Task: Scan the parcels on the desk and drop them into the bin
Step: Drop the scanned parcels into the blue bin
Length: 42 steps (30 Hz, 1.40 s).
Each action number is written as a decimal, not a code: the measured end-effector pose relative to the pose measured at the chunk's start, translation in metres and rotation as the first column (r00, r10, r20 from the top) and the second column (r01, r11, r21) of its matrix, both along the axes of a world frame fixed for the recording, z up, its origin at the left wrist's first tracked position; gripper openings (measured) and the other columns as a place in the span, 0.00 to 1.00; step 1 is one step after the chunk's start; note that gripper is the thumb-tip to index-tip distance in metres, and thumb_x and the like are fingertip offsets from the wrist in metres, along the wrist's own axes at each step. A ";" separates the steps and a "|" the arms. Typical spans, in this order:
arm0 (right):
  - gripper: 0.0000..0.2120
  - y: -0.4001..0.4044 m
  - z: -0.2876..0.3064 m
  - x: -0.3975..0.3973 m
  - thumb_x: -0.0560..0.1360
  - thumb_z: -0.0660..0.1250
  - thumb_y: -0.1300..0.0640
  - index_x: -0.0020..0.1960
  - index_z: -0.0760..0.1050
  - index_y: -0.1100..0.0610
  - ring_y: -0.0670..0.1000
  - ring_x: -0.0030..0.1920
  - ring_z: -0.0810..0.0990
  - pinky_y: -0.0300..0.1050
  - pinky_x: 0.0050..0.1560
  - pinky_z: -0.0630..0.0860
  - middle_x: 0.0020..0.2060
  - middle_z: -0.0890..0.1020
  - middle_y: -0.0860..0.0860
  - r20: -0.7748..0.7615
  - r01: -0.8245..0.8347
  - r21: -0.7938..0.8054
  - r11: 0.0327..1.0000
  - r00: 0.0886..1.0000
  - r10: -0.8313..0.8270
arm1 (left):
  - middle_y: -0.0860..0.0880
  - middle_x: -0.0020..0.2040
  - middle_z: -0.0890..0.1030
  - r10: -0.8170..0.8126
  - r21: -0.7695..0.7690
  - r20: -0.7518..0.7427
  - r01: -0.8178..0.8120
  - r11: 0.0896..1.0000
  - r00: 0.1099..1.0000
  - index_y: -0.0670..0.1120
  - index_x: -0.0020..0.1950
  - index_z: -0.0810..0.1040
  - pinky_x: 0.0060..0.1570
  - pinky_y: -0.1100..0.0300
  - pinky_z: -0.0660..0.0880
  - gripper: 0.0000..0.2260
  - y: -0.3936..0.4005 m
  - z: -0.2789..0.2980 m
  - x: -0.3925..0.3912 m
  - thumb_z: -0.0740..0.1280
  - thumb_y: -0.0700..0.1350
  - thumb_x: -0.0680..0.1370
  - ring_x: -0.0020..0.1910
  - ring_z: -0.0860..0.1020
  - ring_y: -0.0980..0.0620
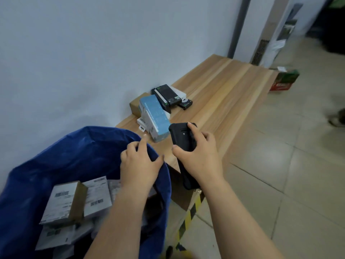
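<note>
My right hand grips the black handheld scanner: thumb on its near left edge, fingers curled over the top and right side, so the head points forward at the parcels while my forefinger lies up near the front end, presumably where the trigger sits; the view of that end is blurred, so I cannot confirm it.

My left hand rests on the rim of the blue bin bag, fingers loosely spread, forefinger pointing toward the desk, holding nothing. Judgement: it is placed there because the bag's mouth lies directly beside the near end of the wooden desk, so the hand is midway between the drop point and the next pickup.

Unscanned parcels lie clustered against the wall on the desk: a light blue box nearest me, lying on smaller white boxes, a brown carton behind it, and black boxes further back. Inside the bag lie labelled grey-white parcels, barcodes up.

Judgement: task well under way; the light blue box is the easiest next reach for the left hand
</note>
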State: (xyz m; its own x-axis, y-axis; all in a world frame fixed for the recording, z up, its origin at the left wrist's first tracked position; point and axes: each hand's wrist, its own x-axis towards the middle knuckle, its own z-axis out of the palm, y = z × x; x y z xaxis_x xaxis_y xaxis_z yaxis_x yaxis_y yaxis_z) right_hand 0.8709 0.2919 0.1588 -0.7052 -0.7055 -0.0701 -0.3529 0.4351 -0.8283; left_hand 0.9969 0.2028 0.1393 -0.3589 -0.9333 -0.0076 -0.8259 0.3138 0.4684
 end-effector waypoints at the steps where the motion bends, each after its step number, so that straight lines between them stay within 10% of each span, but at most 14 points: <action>1: 0.36 0.010 0.003 -0.016 0.70 0.70 0.40 0.75 0.60 0.33 0.46 0.59 0.74 0.50 0.58 0.77 0.67 0.64 0.42 -0.012 0.015 -0.006 1.000 1.000 -0.015 | 0.47 0.73 0.64 -0.013 -0.003 -0.006 0.013 1.000 1.000 0.54 0.79 0.55 0.68 0.49 0.65 0.35 0.008 0.005 -0.019 0.67 0.60 0.77 0.71 0.61 0.43; 21: 0.36 0.139 0.039 -0.362 0.70 0.69 0.41 0.75 0.60 0.34 0.47 0.54 0.77 0.48 0.51 0.77 0.65 0.66 0.43 -0.150 0.215 -0.012 0.976 0.965 -0.215 | 0.47 0.73 0.65 -0.242 -0.092 0.022 0.243 0.966 0.970 0.53 0.80 0.55 0.67 0.51 0.64 0.34 0.106 0.017 -0.388 0.63 0.61 0.78 0.70 0.62 0.44; 42: 0.36 -0.060 0.032 -0.653 0.71 0.71 0.44 0.75 0.61 0.35 0.47 0.52 0.75 0.47 0.48 0.74 0.64 0.65 0.44 -0.113 0.290 -0.017 0.957 0.950 -0.290 | 0.48 0.70 0.69 -0.259 -0.180 0.059 0.265 0.947 0.964 0.54 0.79 0.59 0.60 0.53 0.68 0.31 -0.109 0.023 -0.642 0.61 0.62 0.78 0.65 0.67 0.45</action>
State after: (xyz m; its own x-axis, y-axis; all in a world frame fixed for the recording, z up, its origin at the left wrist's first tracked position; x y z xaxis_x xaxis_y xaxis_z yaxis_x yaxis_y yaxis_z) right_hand 0.2176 0.2320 0.1903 -0.8827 -0.4695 0.0219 -0.3031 0.5328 -0.7901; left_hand 0.3550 0.0934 0.1623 -0.5936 -0.7925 0.1397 -0.7172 0.5997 0.3550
